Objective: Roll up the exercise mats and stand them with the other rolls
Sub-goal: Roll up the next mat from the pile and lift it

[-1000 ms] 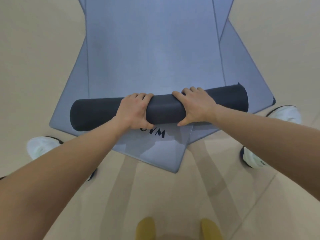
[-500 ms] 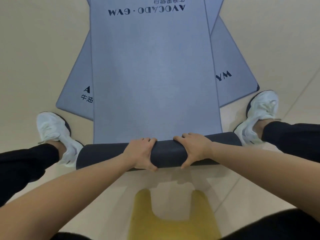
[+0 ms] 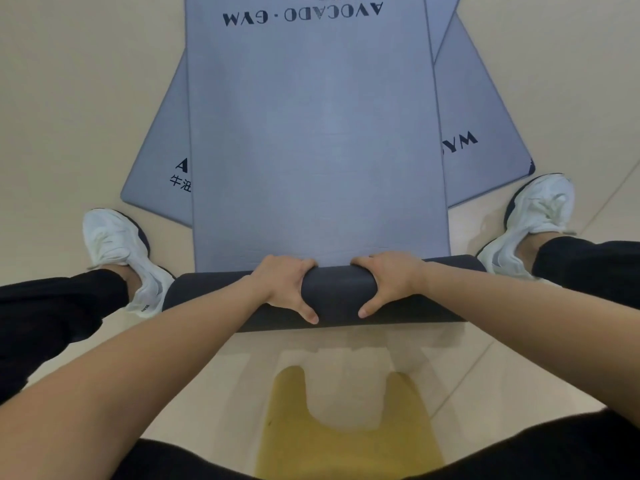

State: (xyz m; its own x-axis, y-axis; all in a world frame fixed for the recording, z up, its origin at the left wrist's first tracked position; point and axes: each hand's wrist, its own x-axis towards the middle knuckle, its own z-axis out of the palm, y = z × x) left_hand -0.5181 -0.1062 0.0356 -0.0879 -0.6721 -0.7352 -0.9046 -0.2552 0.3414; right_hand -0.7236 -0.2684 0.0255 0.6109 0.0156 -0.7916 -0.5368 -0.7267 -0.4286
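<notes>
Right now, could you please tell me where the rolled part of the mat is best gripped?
Probably the dark roll near its middle, from above, two-handed, as the left hand and right hand do: it is long and lies crosswise.

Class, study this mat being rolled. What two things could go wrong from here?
1. The left hand and right hand grip the roll near its middle; its free ends may wind loosely or skew.
2. The top mat lies over lower mats set askew; rolling on could drag one along.
</notes>
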